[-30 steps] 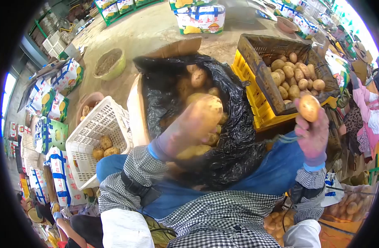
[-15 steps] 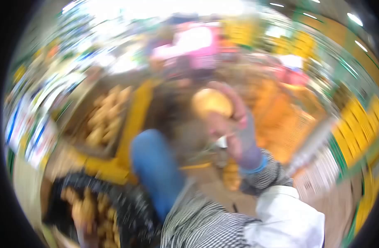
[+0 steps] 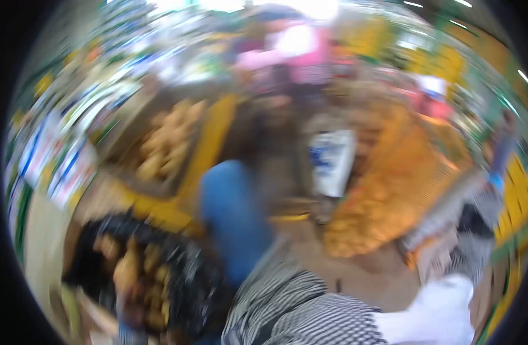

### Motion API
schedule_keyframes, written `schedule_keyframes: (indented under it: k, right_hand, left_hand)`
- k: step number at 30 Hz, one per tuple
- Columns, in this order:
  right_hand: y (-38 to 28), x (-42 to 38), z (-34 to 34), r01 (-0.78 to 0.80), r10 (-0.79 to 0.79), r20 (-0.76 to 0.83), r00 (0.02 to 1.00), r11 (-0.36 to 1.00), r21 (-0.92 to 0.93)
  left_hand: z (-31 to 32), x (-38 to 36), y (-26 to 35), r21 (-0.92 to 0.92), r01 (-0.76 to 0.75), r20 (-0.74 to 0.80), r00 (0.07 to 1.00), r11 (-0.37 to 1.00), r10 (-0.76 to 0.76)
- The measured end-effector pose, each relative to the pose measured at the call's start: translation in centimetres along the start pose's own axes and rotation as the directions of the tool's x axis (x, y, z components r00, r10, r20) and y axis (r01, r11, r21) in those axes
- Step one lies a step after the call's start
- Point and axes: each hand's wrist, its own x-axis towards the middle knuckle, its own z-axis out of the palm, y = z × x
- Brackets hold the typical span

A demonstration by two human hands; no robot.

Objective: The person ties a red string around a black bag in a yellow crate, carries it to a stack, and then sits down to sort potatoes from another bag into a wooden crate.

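My right hand (image 3: pixel 501 141) is stretched far out to the right, past the orange mesh sack, with a blue band at the wrist. It is smeared, but the fingers look apart and no produce shows in it. My left hand (image 3: pixel 128 305) is low on the left, over a box lined with black plastic (image 3: pixel 197 276). Tan produce (image 3: pixel 154 287), looking like potatoes, lies in that box. One larger pale potato (image 3: pixel 126 270) is right at my left fingers; blur hides whether they grip it.
A wooden bin (image 3: pixel 186 184) of similar produce stands ahead left, edged by a yellow frame (image 3: pixel 215 144). A full orange mesh sack (image 3: pixel 384 190) leans at centre right, beside a white bag with blue print (image 3: pixel 333 161). Yellow crates (image 3: pixel 518 184) stand at the right. A person in pink (image 3: pixel 310 52) is ahead.
My right hand has swung from the middle out to the far right. The round yellowish piece it held no longer shows. My left hand stays over the black-lined box. The view has shifted slightly.
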Motion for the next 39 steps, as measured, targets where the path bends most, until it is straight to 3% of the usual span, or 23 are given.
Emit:
schedule_keyframes:
  k: [1, 3, 5, 7, 9, 11, 12, 13, 15, 16, 17, 18, 19, 21, 23, 24, 25, 26, 27, 29, 32, 36, 39]
  right_hand:
    - [-7.3, -3.7, 2.2, 0.142, -0.104, 0.229, 0.968, 0.977, -0.158]
    - [-17.3, -10.7, 7.3, 0.283, -0.31, 0.417, 0.855, 0.951, 0.126]
    - [-22.0, -17.2, 15.1, 0.004, -0.453, 0.495, 0.741, 0.74, 0.672]
    - [-28.3, -25.1, 23.0, -0.087, -0.649, 0.446, 0.616, 0.507, 0.858]
    - [-35.8, -31.5, 24.2, -0.119, -0.703, 0.555, 0.445, 0.567, 0.815]
    - [-43.0, -38.1, 24.2, 0.008, -0.766, 0.46, 0.449, 0.518, 0.855]
    - [-46.2, -40.2, 23.1, -0.168, -0.774, 0.501, 0.387, 0.475, 0.864]
    - [-48.4, -43.7, 22.8, -0.269, -0.799, 0.461, 0.385, 0.381, 0.885]
    - [-51.9, -47.9, 20.3, -0.399, -0.822, 0.475, 0.315, 0.339, 0.852]
    - [-53.9, -49.3, 18.8, -0.391, -0.801, 0.555, 0.223, 0.448, 0.804]
    - [-55.1, -50.8, 18.7, -0.393, -0.79, 0.505, 0.347, 0.366, 0.843]
    - [-55.8, -52.3, 19.1, -0.384, -0.761, 0.453, 0.464, 0.289, 0.877]
    - [-56.1, -53.5, 19.8, -0.476, -0.769, 0.51, 0.386, 0.308, 0.824]
    - [-56.7, -55.5, 21.6, -0.635, -0.773, 0.594, 0.221, 0.349, 0.689]
    - [-56.8, -56.0, 24.0, -0.859, -0.755, 0.622, -0.206, 0.444, 0.254]
    - [-56.6, -56.1, 25.4, -0.873, -0.731, 0.553, -0.4, 0.488, 0.013]
    - [-56.3, -56.3, 26.5, -0.85, -0.76, 0.468, -0.45, 0.526, 0.037]
    - [-55.8, -56.6, 27.4, -0.844, -0.829, 0.404, -0.387, 0.495, 0.207]
    - [-55.4, -56.8, 28.2, -0.821, -0.889, 0.322, -0.324, 0.434, 0.371]
    - [-54.8, -56.1, 29.5, -0.882, -0.862, 0.253, -0.439, 0.467, 0.061]
    - [-54.7, -52.8, 29.8, -0.846, -0.804, 0.262, -0.533, 0.497, -0.195]
    - [-52.6, -53.0, 30.3, -0.751, -0.764, 0.252, -0.594, 0.414, -0.514]
    - [-52.9, -53.3, 30.3, -0.785, -0.722, 0.352, -0.596, 0.431, -0.444]
  left_hand:
    - [-0.8, -1.6, 0.1, 0.004, -0.017, -0.033, 0.999, 1.0, 0.018]
    - [-2.1, -4.5, -0.3, 0.006, -0.06, -0.08, 0.995, 0.998, 0.06]
    - [-2.4, -6.9, -0.8, -0.073, -0.107, -0.094, 0.991, 0.992, 0.1]
    - [-1.9, -7.6, -1.0, -0.262, -0.106, -0.13, 0.989, 0.959, 0.074]
    - [-0.5, -8.4, -1.0, -0.406, -0.112, -0.214, 0.977, 0.907, 0.025]
    - [-0.6, -7.8, -3.7, -0.192, -0.233, -0.309, 0.936, 0.953, 0.167]
    - [-0.9, -7.3, -5.4, -0.075, -0.275, -0.34, 0.911, 0.959, 0.235]
    - [-1.5, -6.7, -7.7, 0.056, -0.366, -0.364, 0.859, 0.929, 0.36]
    - [-1.8, -6.0, -8.4, 0.298, -0.153, -0.446, 0.85, 0.942, 0.28]
    - [-1.6, -6.4, -7.3, 0.467, -0.137, -0.435, 0.825, 0.874, 0.362]
    - [-1.3, -6.7, -6.2, 0.619, -0.104, -0.421, 0.793, 0.778, 0.441]
    - [-0.1, -7.2, -3.9, 0.697, 0.057, -0.438, 0.823, 0.714, 0.362]
    - [1.0, -7.5, -1.9, 0.757, 0.207, -0.461, 0.842, 0.62, 0.282]
    - [0.1, -7.8, -2.4, 0.725, 0.237, -0.456, 0.869, 0.647, 0.193]
    - [-2.9, -8.9, -5.7, 0.485, 0.017, -0.387, 0.901, 0.874, 0.197]
    - [-3.3, -8.8, -5.8, 0.341, -0.027, -0.355, 0.922, 0.94, 0.155]
    - [-3.4, -8.7, -5.9, 0.183, -0.065, -0.319, 0.94, 0.981, 0.122]
    - [-3.3, -8.7, -6.0, 0.018, -0.09, -0.279, 0.956, 0.996, 0.092]
    - [-3.2, -8.6, -5.7, 0.049, -0.1, -0.256, 0.96, 0.994, 0.109]
    - [-3.2, -8.4, -4.7, 0.123, -0.125, -0.21, 0.966, 0.984, 0.149]
    - [-3.4, -8.5, -4.5, 0.021, -0.1, -0.285, 0.953, 0.995, 0.102]
    - [-3.8, -7.7, -4.3, 0.063, -0.112, -0.358, 0.925, 0.992, 0.127]
    - [-4.0, -7.4, -4.6, 0.103, -0.058, -0.421, 0.902, 0.993, 0.096]
